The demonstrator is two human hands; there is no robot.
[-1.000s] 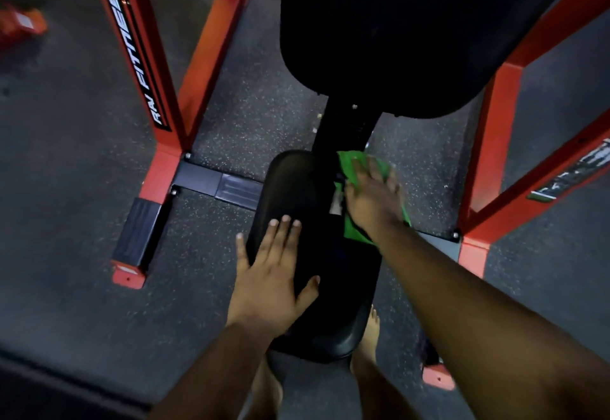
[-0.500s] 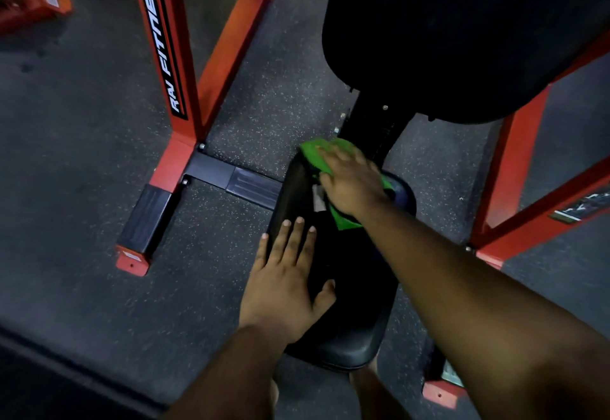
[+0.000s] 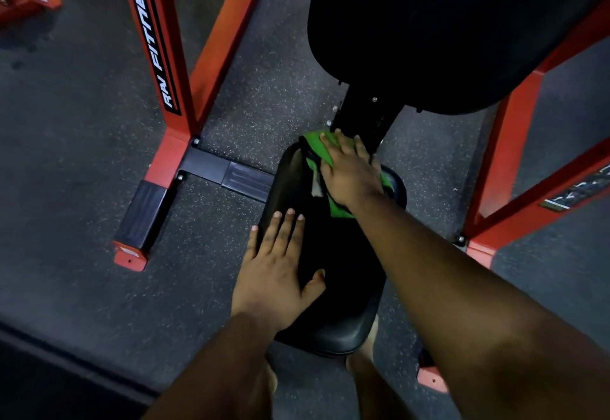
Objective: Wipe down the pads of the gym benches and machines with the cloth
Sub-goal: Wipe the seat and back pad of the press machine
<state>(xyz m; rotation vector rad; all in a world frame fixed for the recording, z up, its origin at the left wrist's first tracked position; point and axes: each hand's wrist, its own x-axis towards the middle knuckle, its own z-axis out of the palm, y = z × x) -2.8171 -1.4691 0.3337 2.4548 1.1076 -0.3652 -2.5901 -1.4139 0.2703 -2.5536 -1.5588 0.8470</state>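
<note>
Nearest, the left hand (image 3: 277, 274) lies flat, fingers straight, bracing the seat pad (image 3: 333, 287). Further on, the right hand (image 3: 351, 172) presses the green cloth (image 3: 315, 149) with extended fingers at the seat's far end — wiping underway. Beyond, the back pad (image 3: 445, 33) appears still outstanding — judgement only.

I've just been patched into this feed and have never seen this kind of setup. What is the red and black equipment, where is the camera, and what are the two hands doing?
There is one view, from a camera worn on the person's head, looking down at their own arms. The black oval shape is the seat pad of a gym bench; the larger black back pad rises behind it. The red frame stands on either side on a speckled rubber floor. The right hand presses a green cloth flat against the far end of the seat pad. The left hand rests flat on the seat's near left part, holding nothing. The person's bare feet show below the seat.
</note>
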